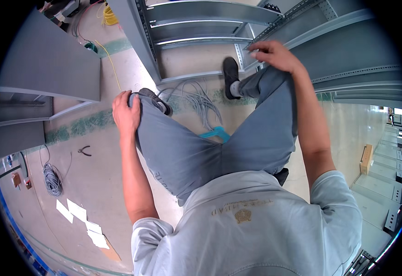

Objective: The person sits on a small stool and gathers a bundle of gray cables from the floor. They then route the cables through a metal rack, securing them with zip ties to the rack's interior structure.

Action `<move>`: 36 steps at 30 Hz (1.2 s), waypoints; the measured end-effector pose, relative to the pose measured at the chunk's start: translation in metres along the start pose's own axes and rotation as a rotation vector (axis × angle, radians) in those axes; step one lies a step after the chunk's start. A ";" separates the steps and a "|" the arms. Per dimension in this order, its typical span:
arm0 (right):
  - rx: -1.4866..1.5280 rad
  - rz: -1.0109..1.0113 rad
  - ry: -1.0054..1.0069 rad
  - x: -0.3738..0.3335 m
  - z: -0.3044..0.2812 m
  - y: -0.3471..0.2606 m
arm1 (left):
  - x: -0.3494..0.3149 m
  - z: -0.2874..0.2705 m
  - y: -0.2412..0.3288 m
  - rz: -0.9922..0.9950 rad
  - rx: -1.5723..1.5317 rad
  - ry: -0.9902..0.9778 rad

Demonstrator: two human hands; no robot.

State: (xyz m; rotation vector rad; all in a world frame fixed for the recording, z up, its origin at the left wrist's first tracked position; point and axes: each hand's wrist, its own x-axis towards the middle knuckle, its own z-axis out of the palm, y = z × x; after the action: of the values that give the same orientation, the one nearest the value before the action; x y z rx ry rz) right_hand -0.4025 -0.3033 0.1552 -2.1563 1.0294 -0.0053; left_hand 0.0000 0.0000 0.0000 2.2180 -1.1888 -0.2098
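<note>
- Head view, posture: the person squats on the floor (95,179) in front of an open grey metal cabinet frame (201,27). Both hands rest on the knees; neither holds a tool.
- Head view, left hand (126,112): it lies on the left knee (152,122), fingers (134,100) curled loosely over the trouser cloth, gripping nothing else.
- Head view, right hand (274,54): it lies on the right knee (268,78), fingers (257,51) bent down against the cloth, just beside the perforated cabinet rail (274,27). Risk: a knuckle could strike the rail edge if the hand lifts carelessly.
- Head view, work item: a loose bundle of grey cables (201,103) lies on the floor between the two shoes (231,76), running back under the cabinet base. A turquoise tool handle (215,133) shows just below it, partly hidden by the legs.
- Risk, trip: the cables lie close to both feet; a shoe could catch a loop when the person rises and drag the bundle.
- Risk, reach: the pliers (85,150) and a second grey cable coil (51,179) lie well apart on the person's left; stretching for them from a squat could upset balance.
- Risk, slip: white paper sheets (79,216) lie on the floor nearby and could slide underfoot.
</note>
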 end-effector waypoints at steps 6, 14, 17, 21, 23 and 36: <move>0.129 0.136 -0.203 0.037 0.115 0.081 | 0.006 0.003 0.005 0.027 0.098 -0.018; -0.118 0.256 -0.296 0.056 0.312 0.217 | 0.041 -0.007 0.024 -0.120 0.162 -0.190; -0.093 0.346 -0.306 0.058 0.326 0.201 | 0.049 -0.010 0.030 -0.141 0.196 -0.157; 0.031 0.455 -0.273 0.037 0.346 0.208 | 0.063 0.012 0.041 -0.041 0.178 -0.172; 0.048 0.457 -0.242 0.033 0.351 0.206 | 0.067 0.014 0.051 0.009 0.152 -0.185; 0.067 0.503 -0.268 -0.007 0.352 0.186 | 0.040 0.008 0.050 -0.019 0.166 -0.155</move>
State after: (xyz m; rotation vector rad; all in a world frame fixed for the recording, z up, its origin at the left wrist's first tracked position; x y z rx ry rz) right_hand -0.4272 -0.1581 -0.2144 -1.7280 1.3555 0.4650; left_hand -0.0149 -0.0563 0.0283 2.3935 -1.3103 -0.3049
